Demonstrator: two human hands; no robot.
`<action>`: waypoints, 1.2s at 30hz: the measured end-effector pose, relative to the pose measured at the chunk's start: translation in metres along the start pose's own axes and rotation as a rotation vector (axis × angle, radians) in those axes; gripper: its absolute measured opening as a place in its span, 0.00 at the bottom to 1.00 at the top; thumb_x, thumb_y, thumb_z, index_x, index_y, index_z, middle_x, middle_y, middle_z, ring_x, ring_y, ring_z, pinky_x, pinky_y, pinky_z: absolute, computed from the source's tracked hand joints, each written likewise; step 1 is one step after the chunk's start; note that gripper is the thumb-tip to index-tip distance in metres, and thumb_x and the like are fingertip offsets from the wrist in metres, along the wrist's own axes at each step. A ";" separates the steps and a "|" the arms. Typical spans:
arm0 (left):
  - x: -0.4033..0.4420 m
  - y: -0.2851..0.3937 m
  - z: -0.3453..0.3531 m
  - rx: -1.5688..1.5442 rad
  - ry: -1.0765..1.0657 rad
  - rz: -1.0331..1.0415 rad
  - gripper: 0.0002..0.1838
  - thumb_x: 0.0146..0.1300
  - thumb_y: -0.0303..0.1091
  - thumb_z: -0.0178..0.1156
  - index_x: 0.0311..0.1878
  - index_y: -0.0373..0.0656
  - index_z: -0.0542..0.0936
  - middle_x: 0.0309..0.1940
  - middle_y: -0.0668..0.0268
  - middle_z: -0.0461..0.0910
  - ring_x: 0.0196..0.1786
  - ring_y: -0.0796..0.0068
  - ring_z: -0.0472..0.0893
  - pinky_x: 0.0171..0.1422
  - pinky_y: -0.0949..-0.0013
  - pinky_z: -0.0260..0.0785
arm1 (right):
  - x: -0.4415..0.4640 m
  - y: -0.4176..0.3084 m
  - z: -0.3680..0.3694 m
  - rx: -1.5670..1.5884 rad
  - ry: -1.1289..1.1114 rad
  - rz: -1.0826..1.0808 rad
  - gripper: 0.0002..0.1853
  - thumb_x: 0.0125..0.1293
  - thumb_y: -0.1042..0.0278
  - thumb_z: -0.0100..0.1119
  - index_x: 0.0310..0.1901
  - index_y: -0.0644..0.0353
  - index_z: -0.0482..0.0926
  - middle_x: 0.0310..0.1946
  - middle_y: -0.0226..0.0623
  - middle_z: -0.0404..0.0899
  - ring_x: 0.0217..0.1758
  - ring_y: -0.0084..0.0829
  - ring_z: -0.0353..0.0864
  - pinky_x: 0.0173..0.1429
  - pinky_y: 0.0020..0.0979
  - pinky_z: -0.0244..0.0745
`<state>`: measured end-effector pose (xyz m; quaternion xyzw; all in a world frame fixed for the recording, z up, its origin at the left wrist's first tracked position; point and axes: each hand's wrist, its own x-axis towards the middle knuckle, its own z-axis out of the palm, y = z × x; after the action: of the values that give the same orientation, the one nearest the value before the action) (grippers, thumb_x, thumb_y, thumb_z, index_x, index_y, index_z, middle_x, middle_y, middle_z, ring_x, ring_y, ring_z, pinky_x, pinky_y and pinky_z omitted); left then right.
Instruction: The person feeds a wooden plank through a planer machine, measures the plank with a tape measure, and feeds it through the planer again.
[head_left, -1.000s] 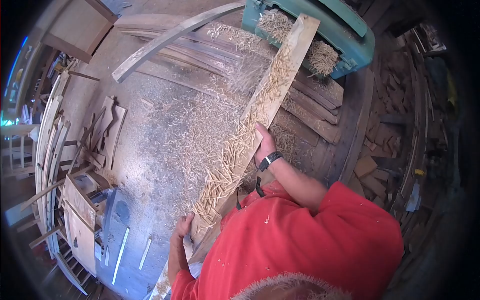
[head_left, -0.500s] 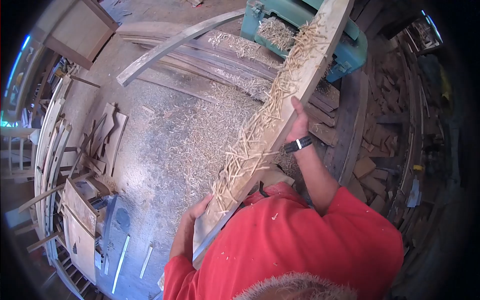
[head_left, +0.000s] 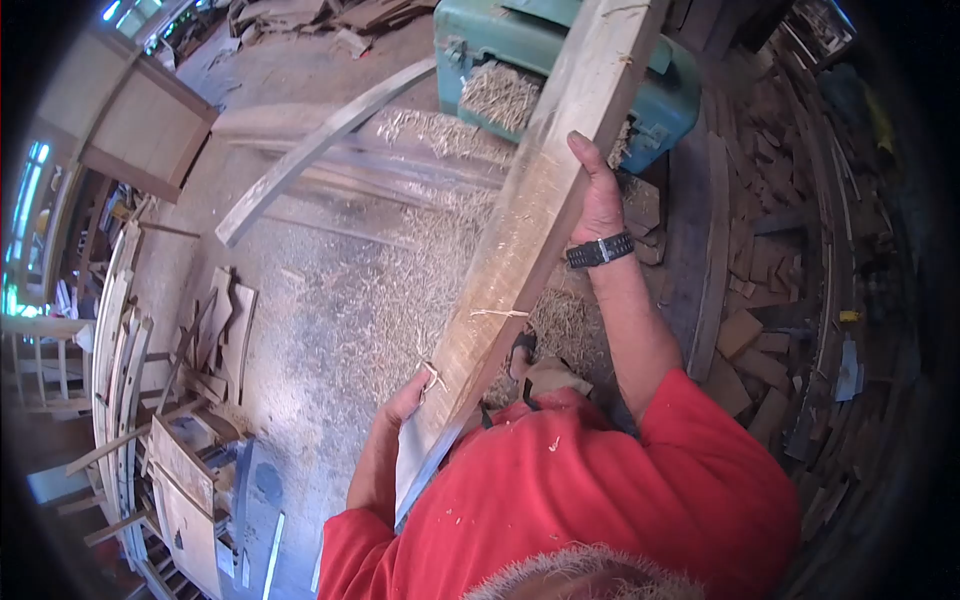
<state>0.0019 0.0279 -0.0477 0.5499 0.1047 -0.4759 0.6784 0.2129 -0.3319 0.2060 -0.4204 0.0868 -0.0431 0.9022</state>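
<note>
Long pale wooden beam (head_left: 530, 230) looks heavy, stiff; hold opposite edges, where bare left hand (head_left: 407, 396) and right hand (head_left: 599, 203) grasp it.

We look through a single camera at the head, facing forward and steeply down, with a rim of hair (head_left: 590, 556) closest to us at the bottom edge. The red shirt (head_left: 600, 480) fills the near foreground; beyond it we see the left hand (head_left: 406, 395) and right hand (head_left: 599, 200) from above, near the middle. The green casing (head_left: 515, 40) sits farther off, at the top. Our view is very wide, bowing towards its dark, rounded corners, and takes in much floor (head_left: 310, 330).
</note>
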 end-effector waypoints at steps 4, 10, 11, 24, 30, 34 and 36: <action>0.027 0.047 0.019 -0.048 0.063 0.061 0.35 0.77 0.57 0.41 0.73 0.36 0.64 0.70 0.62 0.68 0.69 0.71 0.67 0.75 0.66 0.55 | 0.011 -0.010 -0.032 0.051 -0.073 -0.016 0.49 0.58 0.36 0.68 0.71 0.61 0.62 0.62 0.39 0.73 0.65 0.35 0.72 0.67 0.37 0.70; 0.057 0.128 0.038 0.273 0.169 0.336 0.28 0.77 0.49 0.42 0.64 0.35 0.74 0.62 0.63 0.76 0.63 0.72 0.72 0.70 0.67 0.60 | -0.129 0.172 -0.147 -0.741 -0.702 0.319 0.53 0.53 0.51 0.78 0.75 0.57 0.56 0.65 0.39 0.72 0.64 0.33 0.72 0.67 0.39 0.69; 0.066 0.132 0.036 0.322 0.240 0.350 0.28 0.77 0.49 0.42 0.62 0.34 0.76 0.62 0.62 0.76 0.62 0.72 0.72 0.69 0.66 0.61 | -0.142 0.180 -0.140 -0.754 -0.772 0.410 0.53 0.52 0.51 0.79 0.75 0.57 0.56 0.65 0.40 0.72 0.63 0.33 0.73 0.66 0.39 0.70; 0.109 0.226 0.123 0.586 0.343 0.186 0.33 0.74 0.58 0.43 0.44 0.32 0.81 0.39 0.46 0.83 0.43 0.53 0.79 0.50 0.57 0.68 | -0.145 0.234 -0.131 -0.341 -0.141 0.534 0.23 0.53 0.71 0.76 0.50 0.66 0.80 0.46 0.36 0.84 0.47 0.28 0.83 0.54 0.32 0.77; 0.117 0.168 0.078 0.503 0.302 0.667 0.30 0.77 0.53 0.40 0.50 0.34 0.82 0.47 0.49 0.83 0.53 0.54 0.81 0.62 0.60 0.68 | -0.132 0.203 -0.134 -0.330 -0.085 0.632 0.25 0.52 0.76 0.74 0.53 0.67 0.78 0.49 0.37 0.83 0.51 0.29 0.82 0.57 0.31 0.76; 0.103 0.044 -0.003 0.574 0.477 0.108 0.40 0.75 0.63 0.34 0.52 0.34 0.83 0.53 0.45 0.82 0.60 0.49 0.79 0.69 0.56 0.64 | -0.118 0.180 -0.131 -0.361 -0.031 0.552 0.27 0.52 0.75 0.73 0.56 0.65 0.76 0.51 0.36 0.81 0.55 0.29 0.79 0.61 0.32 0.74; 0.105 -0.037 -0.024 0.665 0.685 0.082 0.45 0.71 0.69 0.33 0.52 0.33 0.82 0.55 0.40 0.80 0.64 0.46 0.76 0.70 0.54 0.63 | -0.104 0.180 -0.137 -0.307 -0.007 0.551 0.29 0.53 0.78 0.71 0.59 0.64 0.75 0.52 0.34 0.80 0.57 0.28 0.78 0.62 0.32 0.73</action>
<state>0.0378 -0.0049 -0.1502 0.8659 0.1423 -0.2478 0.4106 0.0852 -0.3035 -0.0053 -0.5126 0.1999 0.2180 0.8060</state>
